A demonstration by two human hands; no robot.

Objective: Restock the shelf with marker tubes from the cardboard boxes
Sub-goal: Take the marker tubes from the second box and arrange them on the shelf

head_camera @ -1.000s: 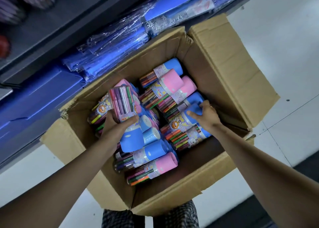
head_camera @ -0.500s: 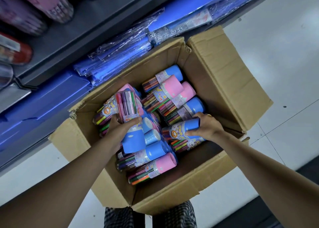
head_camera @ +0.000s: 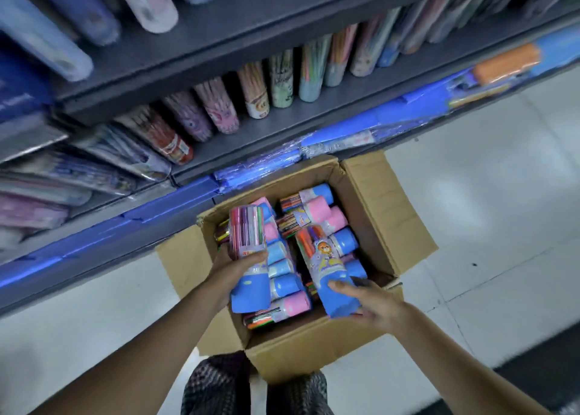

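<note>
Two marker tubes are up out of the cardboard box [head_camera: 370,204], blue caps toward the person: left tube [head_camera: 248,257] sits in the left hand [head_camera: 233,273] w/ fingers curled round its lower body, right tube [head_camera: 326,273] lies across the right hand [head_camera: 373,304], thumb on the blue cap & fingers wrapped under it. Both hang just over the loose tubes [head_camera: 320,213] packed in the box, pink & blue caps mixed. Box sits on the floor [head_camera: 470,194] below the shelf [head_camera: 251,138], where more tubes stand in a row.

marker tubes [head_camera: 331,276]: blue, pink caps | cardboard box [head_camera: 386,223]: brown | shelf [head_camera: 282,125]: grey
</note>
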